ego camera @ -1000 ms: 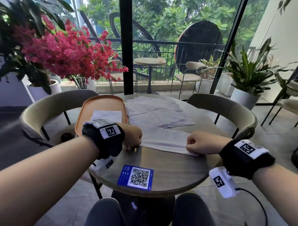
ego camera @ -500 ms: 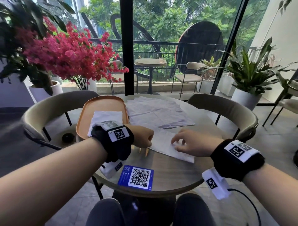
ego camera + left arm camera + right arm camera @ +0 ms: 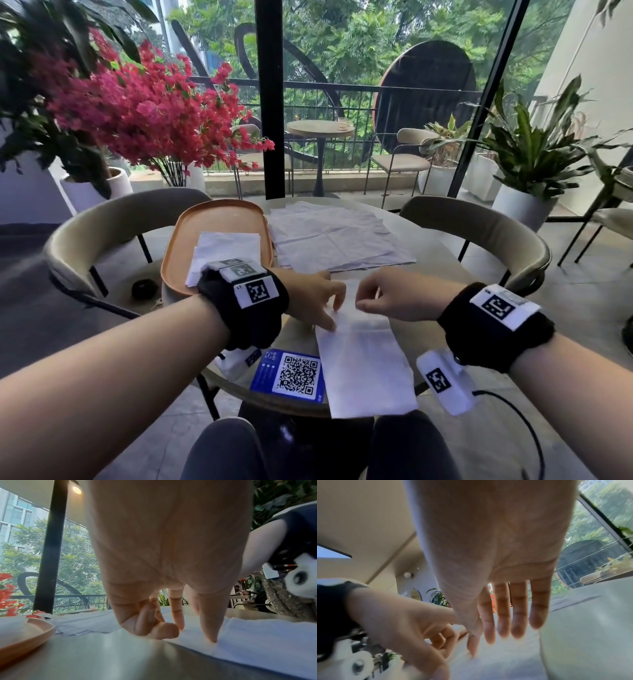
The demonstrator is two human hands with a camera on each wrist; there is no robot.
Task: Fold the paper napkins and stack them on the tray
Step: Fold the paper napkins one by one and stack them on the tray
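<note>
A round table (image 3: pixel 428 240) stands by tall windows, bearing an orange tray (image 3: pixel 185 246) with folded napkins (image 3: pixel 226 246), a loose pile of unfolded napkins (image 3: pixel 335 236), and a QR card (image 3: pixel 291 375). The left hand (image 3: pixel 313 299) presses straight fingertips (image 3: pixel 211 635) onto a folded napkin (image 3: pixel 364 370) overhanging the near edge. The right hand (image 3: pixel 394 298) hovers just beside it, fingers (image 3: pixel 518 615) relaxed and holding nothing.

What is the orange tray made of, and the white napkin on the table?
The orange tray looks like matte plastic: smooth, even colour, moulded raised rim. The napkin looks like thin soft paper: creased, limp, overhanging the table edge.
</note>
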